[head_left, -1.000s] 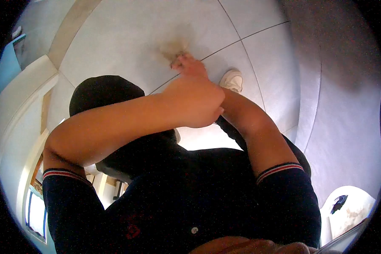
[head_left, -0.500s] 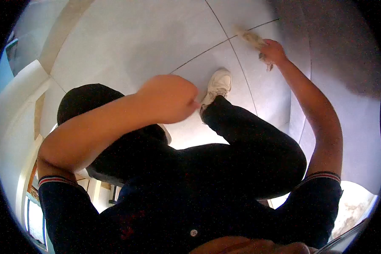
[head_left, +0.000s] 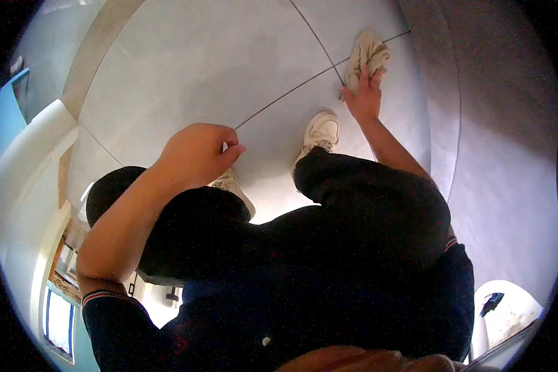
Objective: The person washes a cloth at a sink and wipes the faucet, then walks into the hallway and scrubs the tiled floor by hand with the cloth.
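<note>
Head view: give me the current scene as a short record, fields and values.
surface: pale tiled floor with dark joint lines
cloth: beige rag, bunched, lying across a joint line
right_hand: right hand, fingers spread, on the near end of the rag
left_hand: left hand, loosely curled, no object visible in it, away from the rag
shoes: right shoe, closer to the rag; left shoe, partly hidden
posture: knees bent, dark trousers
</note>
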Action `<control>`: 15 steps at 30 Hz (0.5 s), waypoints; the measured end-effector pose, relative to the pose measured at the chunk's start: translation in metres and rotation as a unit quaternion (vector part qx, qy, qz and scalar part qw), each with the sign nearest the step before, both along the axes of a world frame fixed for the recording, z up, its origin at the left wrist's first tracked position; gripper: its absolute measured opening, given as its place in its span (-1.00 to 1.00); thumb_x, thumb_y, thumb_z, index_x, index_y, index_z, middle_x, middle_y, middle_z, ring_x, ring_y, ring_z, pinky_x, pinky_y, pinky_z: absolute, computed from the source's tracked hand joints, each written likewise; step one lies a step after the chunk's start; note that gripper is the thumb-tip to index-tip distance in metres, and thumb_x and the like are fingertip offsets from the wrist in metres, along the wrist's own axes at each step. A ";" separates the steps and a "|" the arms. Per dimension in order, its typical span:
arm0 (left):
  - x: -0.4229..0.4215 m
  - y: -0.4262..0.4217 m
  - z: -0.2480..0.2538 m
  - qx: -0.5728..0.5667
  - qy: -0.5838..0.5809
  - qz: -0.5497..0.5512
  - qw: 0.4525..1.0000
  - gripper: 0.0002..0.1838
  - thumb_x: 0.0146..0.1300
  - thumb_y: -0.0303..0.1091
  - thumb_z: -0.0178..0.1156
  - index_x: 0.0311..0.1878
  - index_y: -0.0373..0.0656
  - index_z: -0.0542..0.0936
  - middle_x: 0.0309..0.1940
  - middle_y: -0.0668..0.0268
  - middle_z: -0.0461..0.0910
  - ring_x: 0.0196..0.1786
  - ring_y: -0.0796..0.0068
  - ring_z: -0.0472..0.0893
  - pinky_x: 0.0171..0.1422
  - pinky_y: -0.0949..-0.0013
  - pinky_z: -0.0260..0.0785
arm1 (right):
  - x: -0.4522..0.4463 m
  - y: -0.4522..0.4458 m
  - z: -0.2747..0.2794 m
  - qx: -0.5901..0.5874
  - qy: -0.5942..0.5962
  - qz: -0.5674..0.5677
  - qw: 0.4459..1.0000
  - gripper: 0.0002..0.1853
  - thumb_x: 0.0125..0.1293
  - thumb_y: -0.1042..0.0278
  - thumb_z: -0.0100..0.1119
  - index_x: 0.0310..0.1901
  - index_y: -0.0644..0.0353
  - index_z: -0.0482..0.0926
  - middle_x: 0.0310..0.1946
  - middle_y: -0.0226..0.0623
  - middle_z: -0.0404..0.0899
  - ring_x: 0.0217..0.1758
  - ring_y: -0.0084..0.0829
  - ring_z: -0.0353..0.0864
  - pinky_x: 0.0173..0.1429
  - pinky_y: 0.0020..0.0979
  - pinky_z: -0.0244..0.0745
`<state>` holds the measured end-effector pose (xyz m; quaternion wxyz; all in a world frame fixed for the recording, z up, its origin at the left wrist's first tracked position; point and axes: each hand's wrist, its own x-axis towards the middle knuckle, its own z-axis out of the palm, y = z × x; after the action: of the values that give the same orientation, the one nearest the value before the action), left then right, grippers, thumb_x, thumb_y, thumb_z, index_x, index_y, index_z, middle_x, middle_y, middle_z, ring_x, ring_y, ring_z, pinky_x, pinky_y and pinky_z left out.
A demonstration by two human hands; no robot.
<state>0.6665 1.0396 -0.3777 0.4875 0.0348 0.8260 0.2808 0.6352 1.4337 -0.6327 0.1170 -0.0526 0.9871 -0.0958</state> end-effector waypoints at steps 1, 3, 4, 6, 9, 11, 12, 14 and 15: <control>0.000 -0.001 0.004 0.000 -0.008 0.016 1.000 -0.73 0.33 -0.14 0.18 -0.19 -0.15 0.67 -0.43 0.10 0.65 -0.37 0.05 0.64 -0.24 0.09 0.46 | -0.006 -0.005 -0.012 0.005 0.013 0.010 1.000 -0.08 0.27 -0.02 0.26 0.52 0.10 -0.01 0.48 0.42 -0.17 0.53 0.32 -0.03 0.54 -0.02 0.11; -0.003 0.001 0.009 -0.004 -0.024 0.020 1.000 -0.73 0.34 -0.14 0.18 -0.19 -0.15 0.67 -0.44 0.10 0.65 -0.39 0.07 0.64 -0.24 0.10 0.45 | -0.029 -0.005 -0.034 0.023 0.056 0.011 0.998 -0.13 0.32 -0.01 0.19 0.52 0.11 -0.01 0.48 0.43 -0.17 0.54 0.33 -0.07 0.55 0.00 0.07; -0.002 0.002 0.012 -0.005 -0.033 0.024 0.999 -0.73 0.34 -0.14 0.17 -0.19 -0.15 0.67 -0.44 0.10 0.65 -0.40 0.07 0.64 -0.24 0.10 0.45 | -0.040 -0.007 -0.039 0.032 0.076 0.014 0.997 -0.16 0.34 0.00 0.16 0.52 0.12 -0.01 0.48 0.44 -0.17 0.55 0.34 -0.09 0.56 0.00 0.04; 0.000 0.003 0.018 -0.019 -0.044 0.042 0.998 -0.74 0.34 -0.15 0.18 -0.17 -0.14 0.67 -0.42 0.10 0.66 -0.39 0.07 0.65 -0.23 0.11 0.46 | -0.075 -0.007 -0.047 0.024 0.098 0.046 0.994 -0.25 0.42 0.05 0.05 0.51 0.15 0.01 0.49 0.37 -0.10 0.56 0.31 -0.10 0.56 -0.04 0.05; 0.012 -0.003 0.025 -0.023 -0.040 0.089 0.995 -0.74 0.34 -0.15 0.18 -0.14 -0.13 0.68 -0.40 0.08 0.68 -0.36 0.07 0.66 -0.20 0.12 0.47 | -0.151 -0.014 -0.048 0.032 0.124 0.118 0.985 -0.28 0.43 0.09 0.03 0.50 0.18 0.06 0.49 0.28 -0.03 0.54 0.26 -0.04 0.55 -0.08 0.09; 0.025 -0.006 0.032 -0.023 -0.040 0.123 0.991 -0.73 0.34 -0.14 0.19 -0.12 -0.13 0.68 -0.37 0.06 0.68 -0.33 0.07 0.67 -0.19 0.14 0.48 | -0.201 -0.032 -0.044 0.064 0.152 0.148 0.975 -0.32 0.42 0.15 0.03 0.49 0.20 0.11 0.48 0.20 0.05 0.51 0.22 0.06 0.53 -0.10 0.13; 0.028 -0.008 0.036 -0.032 -0.048 0.138 0.989 -0.73 0.35 -0.13 0.19 -0.12 -0.13 0.68 -0.37 0.07 0.69 -0.33 0.07 0.68 -0.18 0.14 0.48 | -0.227 -0.042 -0.047 0.084 0.166 0.159 0.970 -0.34 0.41 0.19 0.03 0.48 0.21 0.14 0.47 0.17 0.08 0.49 0.20 0.12 0.52 -0.11 0.15; 0.031 -0.011 0.044 -0.051 -0.066 0.169 0.982 -0.72 0.35 -0.13 0.19 -0.12 -0.13 0.68 -0.37 0.08 0.69 -0.33 0.07 0.68 -0.18 0.14 0.49 | -0.282 -0.077 -0.071 0.145 0.190 0.192 0.952 -0.39 0.37 0.25 0.05 0.42 0.22 0.23 0.44 0.14 0.16 0.43 0.14 0.23 0.49 -0.10 0.20; 0.035 -0.013 0.046 -0.067 -0.076 0.179 0.979 -0.72 0.35 -0.12 0.19 -0.13 -0.13 0.68 -0.37 0.08 0.69 -0.33 0.07 0.68 -0.18 0.14 0.49 | -0.304 -0.099 -0.076 0.177 0.202 0.221 0.938 -0.41 0.35 0.28 0.06 0.39 0.23 0.28 0.41 0.14 0.21 0.40 0.11 0.29 0.47 -0.09 0.23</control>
<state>0.7011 1.0267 -0.3316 0.4915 -0.1682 0.7965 0.3094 0.3315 1.3351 -0.7083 -0.0590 -0.2658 0.9546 0.1212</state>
